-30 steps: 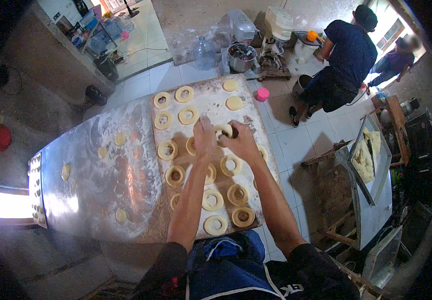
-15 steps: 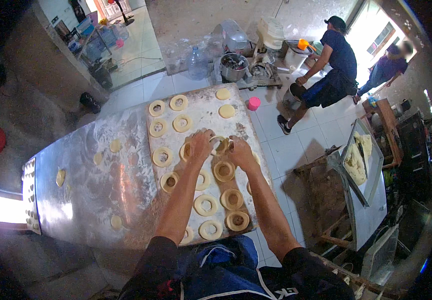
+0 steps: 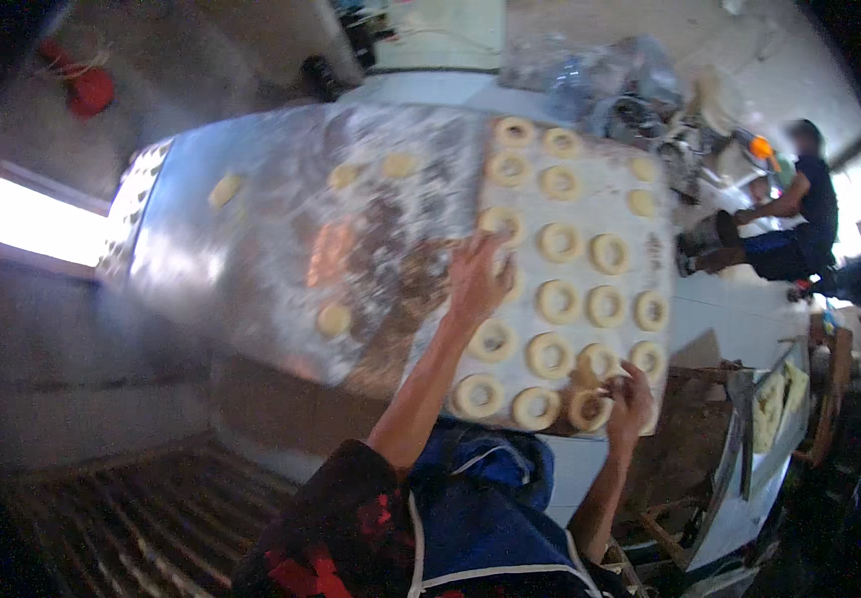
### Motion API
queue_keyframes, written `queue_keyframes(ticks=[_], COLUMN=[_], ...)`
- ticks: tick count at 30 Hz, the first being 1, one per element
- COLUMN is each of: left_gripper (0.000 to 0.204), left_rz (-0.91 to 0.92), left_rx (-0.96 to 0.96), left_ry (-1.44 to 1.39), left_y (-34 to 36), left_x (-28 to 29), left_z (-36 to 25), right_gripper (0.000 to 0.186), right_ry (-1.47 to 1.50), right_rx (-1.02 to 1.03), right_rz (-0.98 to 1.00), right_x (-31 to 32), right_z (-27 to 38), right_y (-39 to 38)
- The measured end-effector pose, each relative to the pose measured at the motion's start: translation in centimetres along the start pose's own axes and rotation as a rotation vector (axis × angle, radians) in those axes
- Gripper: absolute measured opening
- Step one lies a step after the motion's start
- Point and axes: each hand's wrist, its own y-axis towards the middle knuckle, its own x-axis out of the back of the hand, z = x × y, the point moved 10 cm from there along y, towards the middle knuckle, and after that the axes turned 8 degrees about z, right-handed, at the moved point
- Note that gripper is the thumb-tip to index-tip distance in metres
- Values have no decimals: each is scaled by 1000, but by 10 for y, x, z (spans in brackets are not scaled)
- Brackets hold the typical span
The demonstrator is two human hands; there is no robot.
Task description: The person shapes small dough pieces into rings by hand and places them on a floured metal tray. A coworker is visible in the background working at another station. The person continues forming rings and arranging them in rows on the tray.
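Note:
Ring-shaped dough pieces (image 3: 558, 301) lie in rows on a floured white board (image 3: 580, 214) on the table. My left hand (image 3: 480, 277) is over the board's left column, its fingers apart above a dough ring (image 3: 500, 221) that it partly covers. Close to the board's near right edge, my right hand (image 3: 630, 401) has its fingers bent and apart beside a shaded dough ring (image 3: 588, 410). Nothing shows in either hand, though both are slightly blurred. Two small dough discs (image 3: 642, 202) sit at the far right of the board.
A floured metal tabletop (image 3: 251, 269) stretches left, with a few scattered dough pieces (image 3: 334, 319). Beyond the board stand mixing machines (image 3: 640, 115). A co-worker (image 3: 799, 214) bends at the right. A tray with pale dough (image 3: 771, 409) rests on a stand nearby.
The view has swung left, so the board appears farther right. My hands have moved apart: the left to the left column, the right toward the near edge.

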Motion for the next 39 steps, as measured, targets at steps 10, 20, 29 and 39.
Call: queue_keyframes(ticks=[10,20,29,39], left_gripper=[57,41,29,19], left_rz=[282,364,566,526], left_rx=[644,-6,328,299], left_ry=[243,314,-664,-745], left_y=[-154,-148,-161,-161], left_x=[163,76,65,93], left_z=[204,74,95,91], right_gripper=[18,23,44,56], right_ry=[-109,-108,-18,139], right_rx=[76,112,-15,-82], right_rz=[146,353,241,232], right_x=[-106,-232,-284,-303], right_z=[51,95,74,79], right_y=[-26,-59,-80,-65])
